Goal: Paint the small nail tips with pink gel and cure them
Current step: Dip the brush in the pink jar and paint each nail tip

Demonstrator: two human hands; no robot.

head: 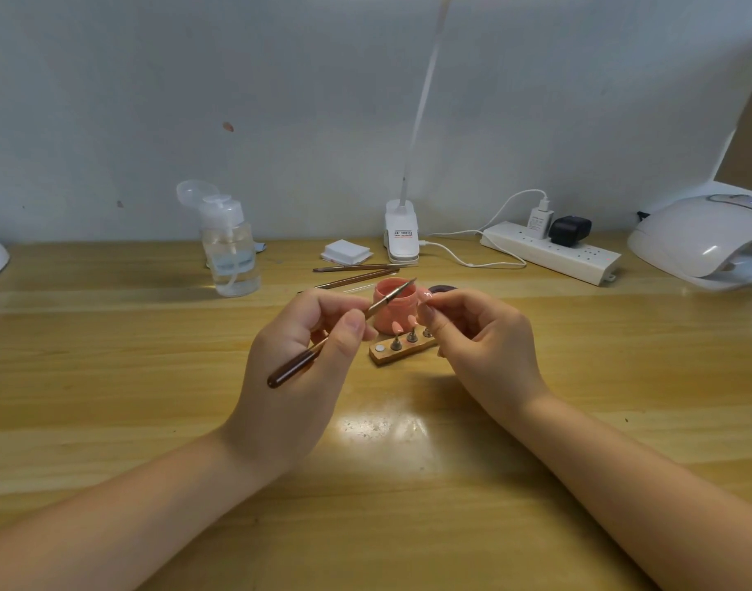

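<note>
The left hand (306,347) grips a brush (344,330), tip over the pink jar (393,311) for gel; the right hand (472,334) pinches a nail tip (427,297) beside the jar, ready for painting.

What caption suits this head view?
Left hand holds brush over pink jar; right hand pinches nail tip.

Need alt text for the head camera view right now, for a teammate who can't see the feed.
Left hand holds a brush over an open pink gel jar, while the right hand pinches a pink nail tip. A wooden holder with more tips sits between the hands; a curing lamp stands far right.
</note>
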